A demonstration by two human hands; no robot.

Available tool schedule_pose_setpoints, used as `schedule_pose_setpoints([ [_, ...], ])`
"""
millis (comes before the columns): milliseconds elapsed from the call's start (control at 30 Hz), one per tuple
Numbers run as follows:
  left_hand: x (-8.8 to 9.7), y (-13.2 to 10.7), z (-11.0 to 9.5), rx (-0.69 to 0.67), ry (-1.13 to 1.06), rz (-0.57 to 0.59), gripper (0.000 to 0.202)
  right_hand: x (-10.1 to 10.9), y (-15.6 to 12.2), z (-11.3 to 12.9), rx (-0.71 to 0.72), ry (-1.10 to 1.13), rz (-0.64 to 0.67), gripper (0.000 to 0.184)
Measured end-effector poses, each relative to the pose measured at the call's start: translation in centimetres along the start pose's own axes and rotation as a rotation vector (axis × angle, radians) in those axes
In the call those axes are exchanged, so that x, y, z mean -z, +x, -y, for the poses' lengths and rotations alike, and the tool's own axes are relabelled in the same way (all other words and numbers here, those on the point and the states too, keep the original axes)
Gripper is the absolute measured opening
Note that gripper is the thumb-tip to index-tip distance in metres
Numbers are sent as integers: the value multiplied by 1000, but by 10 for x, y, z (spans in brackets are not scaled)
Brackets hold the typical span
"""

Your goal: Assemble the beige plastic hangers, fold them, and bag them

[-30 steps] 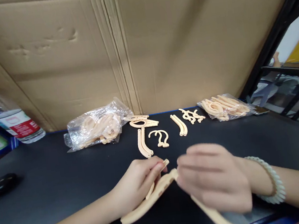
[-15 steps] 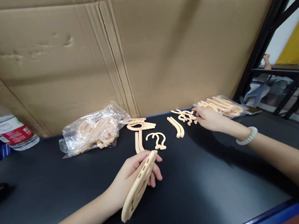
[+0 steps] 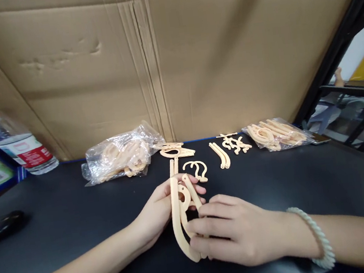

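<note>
My left hand (image 3: 153, 214) is closed around the upper part of a beige plastic folding hanger (image 3: 177, 220), held above the black table. The hanger's arms are folded down and its curved middle shows between them. My right hand (image 3: 243, 231), with a pale beaded bracelet on the wrist, has its fingers closed on the hanger's lower right side. Those fingers hide part of it. Just beyond my left hand lie two hanger hooks (image 3: 203, 174) and a pair of straight arm pieces (image 3: 173, 166), partly covered by the hand.
Behind are more hanger pieces (image 3: 179, 151), two curved arms (image 3: 220, 154) and several small hooks (image 3: 234, 143). Clear bags of parts lie left (image 3: 120, 155) and right (image 3: 275, 133). A water bottle (image 3: 29, 150) and black mouse (image 3: 4, 225) are at left. Cardboard (image 3: 225, 59) stands behind.
My right hand has come back from the small hooks at the far right to the hanger. My left hand has turned the hanger from edge-on to more face-on. The view has shifted slightly.
</note>
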State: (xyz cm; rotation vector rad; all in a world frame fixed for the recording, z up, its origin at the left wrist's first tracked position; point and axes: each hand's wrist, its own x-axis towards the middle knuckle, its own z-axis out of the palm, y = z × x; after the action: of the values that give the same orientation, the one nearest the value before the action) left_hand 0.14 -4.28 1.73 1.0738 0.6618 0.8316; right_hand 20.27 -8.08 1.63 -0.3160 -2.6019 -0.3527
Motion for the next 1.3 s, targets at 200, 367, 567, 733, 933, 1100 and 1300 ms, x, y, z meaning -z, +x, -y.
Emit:
schedule_pose_setpoints([
  [200, -6, -2, -2, 47, 27, -95, 23, -5, -7, -12, -58, -77, -42, 15],
  [367, -4, 0, 1, 43, 37, -62, 48, -10, -9, -15, -89, -166, -46, 12],
  [567, -4, 1, 4, -68, 398, 26, 32, -9, -14, -24, -204, -261, -41, 11],
  [733, -4, 1, 5, -129, 362, -89, 23, -6, -15, -24, -226, -341, -62, 12],
  [933, 0, -1, 9, -117, 243, -95, 18, -4, -16, -25, -199, -401, -97, 13],
  [1100, 2, -2, 10, -136, 361, -108, 20, 0, -13, -26, -186, -448, -90, 20],
  [1300, 0, -1, 10, -179, 525, -79, 35, -3, -13, -26, -117, -443, -75, 21],
])
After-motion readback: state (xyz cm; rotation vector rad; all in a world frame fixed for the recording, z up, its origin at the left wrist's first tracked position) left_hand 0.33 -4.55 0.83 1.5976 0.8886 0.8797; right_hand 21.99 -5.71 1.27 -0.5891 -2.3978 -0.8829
